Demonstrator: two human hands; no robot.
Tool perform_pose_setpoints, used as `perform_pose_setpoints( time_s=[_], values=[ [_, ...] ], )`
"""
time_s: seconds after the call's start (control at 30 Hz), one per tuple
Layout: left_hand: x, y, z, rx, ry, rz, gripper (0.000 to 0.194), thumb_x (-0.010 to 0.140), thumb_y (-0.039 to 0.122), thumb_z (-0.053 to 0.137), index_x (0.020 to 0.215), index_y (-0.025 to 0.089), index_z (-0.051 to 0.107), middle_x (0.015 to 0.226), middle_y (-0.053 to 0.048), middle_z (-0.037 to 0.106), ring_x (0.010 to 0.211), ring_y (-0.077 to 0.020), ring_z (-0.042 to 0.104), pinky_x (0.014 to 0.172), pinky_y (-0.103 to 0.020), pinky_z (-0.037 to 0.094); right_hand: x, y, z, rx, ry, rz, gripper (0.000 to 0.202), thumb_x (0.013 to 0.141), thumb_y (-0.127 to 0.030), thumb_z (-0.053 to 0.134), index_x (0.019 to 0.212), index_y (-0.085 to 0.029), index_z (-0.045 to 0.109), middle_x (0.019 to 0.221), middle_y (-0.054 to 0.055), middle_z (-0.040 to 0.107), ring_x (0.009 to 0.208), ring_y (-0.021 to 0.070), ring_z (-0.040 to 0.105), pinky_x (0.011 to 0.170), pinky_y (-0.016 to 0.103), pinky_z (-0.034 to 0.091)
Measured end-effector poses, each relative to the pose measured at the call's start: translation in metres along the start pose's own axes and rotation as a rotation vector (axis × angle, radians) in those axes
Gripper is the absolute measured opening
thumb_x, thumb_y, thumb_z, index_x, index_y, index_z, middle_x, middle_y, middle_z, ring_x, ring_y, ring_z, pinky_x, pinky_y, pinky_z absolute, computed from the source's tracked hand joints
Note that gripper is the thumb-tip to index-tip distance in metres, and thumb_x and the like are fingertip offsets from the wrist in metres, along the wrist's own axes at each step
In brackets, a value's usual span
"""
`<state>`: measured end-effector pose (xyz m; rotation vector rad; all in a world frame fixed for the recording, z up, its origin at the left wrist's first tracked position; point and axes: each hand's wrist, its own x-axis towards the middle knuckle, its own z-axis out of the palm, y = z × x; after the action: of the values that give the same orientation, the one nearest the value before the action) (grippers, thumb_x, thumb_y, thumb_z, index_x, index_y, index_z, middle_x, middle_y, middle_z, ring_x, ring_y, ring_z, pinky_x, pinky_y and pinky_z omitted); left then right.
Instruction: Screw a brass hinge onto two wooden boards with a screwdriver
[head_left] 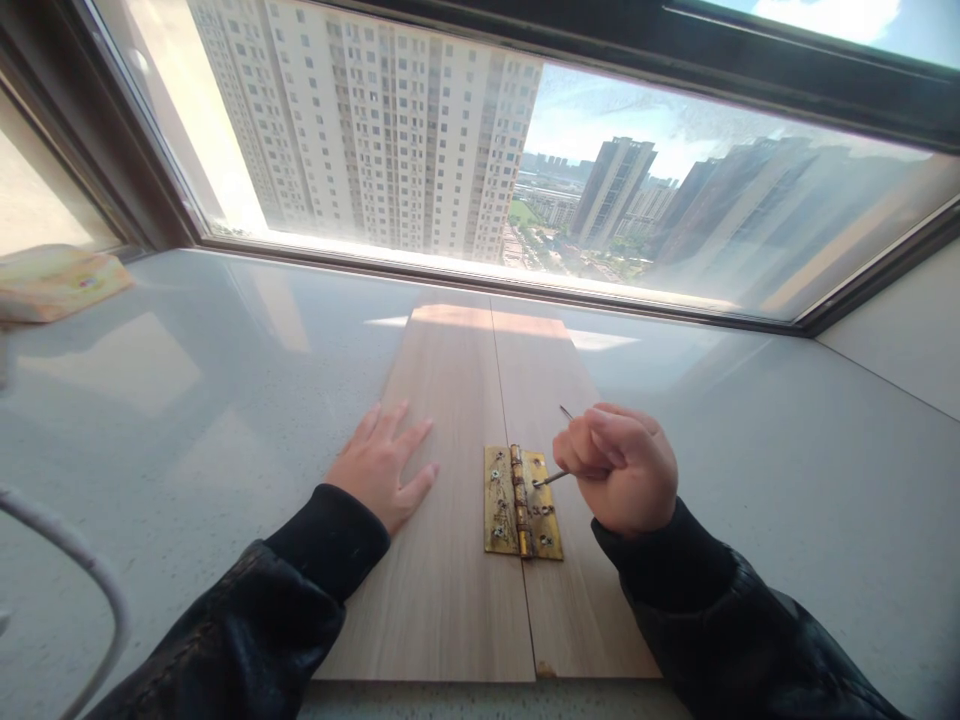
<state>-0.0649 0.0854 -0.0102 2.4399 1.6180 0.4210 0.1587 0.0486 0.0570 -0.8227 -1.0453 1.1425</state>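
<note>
Your black sleeves (pixel 300 590) sit nearest — beyond them two wooden boards (pixel 450 500) on the grey sill (pixel 187 420), joined by a brass hinge (pixel 523 502). Left hand (pixel 382 465) lies flat, fingers spread. Right hand (pixel 622 470), fingers curled tight, grips a thin tool (pixel 553 478), tip at a right-leaf screw. Several screws look seated — how tight, unclear. No legible writing.

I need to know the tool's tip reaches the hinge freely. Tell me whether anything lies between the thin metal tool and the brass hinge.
Nothing visible does. The right hand holds the thin metal tool, whose tip already meets the right leaf of the brass hinge. The left hand lies flat on the left wooden board, clear of the hinge.
</note>
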Motion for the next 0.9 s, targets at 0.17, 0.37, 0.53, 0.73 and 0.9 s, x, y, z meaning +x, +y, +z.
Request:
perform_pose_setpoints(
  time_s=[0.17, 0.37, 0.53, 0.73, 0.9],
  values=[
    [-0.001, -0.001, 0.002, 0.009, 0.032, 0.009, 0.051, 0.081, 0.045, 0.044, 0.127, 0.023, 0.050, 0.140, -0.010, 0.035, 0.130, -0.0383, 0.024, 0.103, -0.052, 0.030, 0.008, -0.007, -0.007, 0.082, -0.143, 0.125, 0.045, 0.071, -0.028, 0.056, 0.040, -0.020, 0.024, 0.035, -0.008, 0.020, 0.034, 0.0051, 0.017, 0.040, 0.025, 0.016],
    [0.000, -0.002, 0.001, 0.018, 0.014, 0.020, 0.052, 0.082, 0.045, 0.043, 0.128, 0.022, 0.049, 0.140, -0.012, 0.034, 0.130, -0.0394, 0.024, 0.102, -0.053, 0.029, 0.000, 0.003, 0.019, 0.011, 0.598, -0.125, 0.030, 0.072, -0.022, 0.056, 0.051, -0.019, 0.036, 0.048, -0.007, 0.033, 0.043, 0.0072, 0.035, 0.044, 0.024, 0.030],
    [0.000, -0.001, -0.001, 0.022, -0.005, 0.008, 0.052, 0.082, 0.045, 0.043, 0.128, 0.021, 0.049, 0.140, -0.012, 0.033, 0.130, -0.0398, 0.023, 0.104, -0.051, 0.027, -0.008, 0.012, 0.028, -0.017, 0.510, -0.025, 0.024, 0.074, -0.022, 0.056, 0.055, -0.018, 0.042, 0.053, -0.006, 0.038, 0.050, 0.0085, 0.039, 0.049, 0.024, 0.034],
    [-0.001, 0.001, 0.000, 0.012, 0.019, -0.001, 0.052, 0.081, 0.044, 0.044, 0.128, 0.022, 0.050, 0.140, -0.011, 0.034, 0.130, -0.0391, 0.024, 0.104, -0.051, 0.028, 0.000, -0.013, 0.022, -0.006, 0.559, -0.210, 0.023, 0.071, -0.016, 0.055, 0.053, -0.018, 0.040, 0.052, -0.006, 0.035, 0.049, 0.0086, 0.037, 0.049, 0.025, 0.033],
    [0.000, -0.001, 0.000, 0.018, -0.009, 0.007, 0.053, 0.082, 0.045, 0.043, 0.129, 0.021, 0.049, 0.141, -0.013, 0.032, 0.130, -0.0401, 0.023, 0.104, -0.052, 0.027, 0.000, -0.009, 0.015, -0.123, 0.541, -0.151, 0.025, 0.073, -0.018, 0.057, 0.053, -0.018, 0.041, 0.050, -0.006, 0.036, 0.047, 0.0084, 0.037, 0.047, 0.025, 0.031]
  ],
)
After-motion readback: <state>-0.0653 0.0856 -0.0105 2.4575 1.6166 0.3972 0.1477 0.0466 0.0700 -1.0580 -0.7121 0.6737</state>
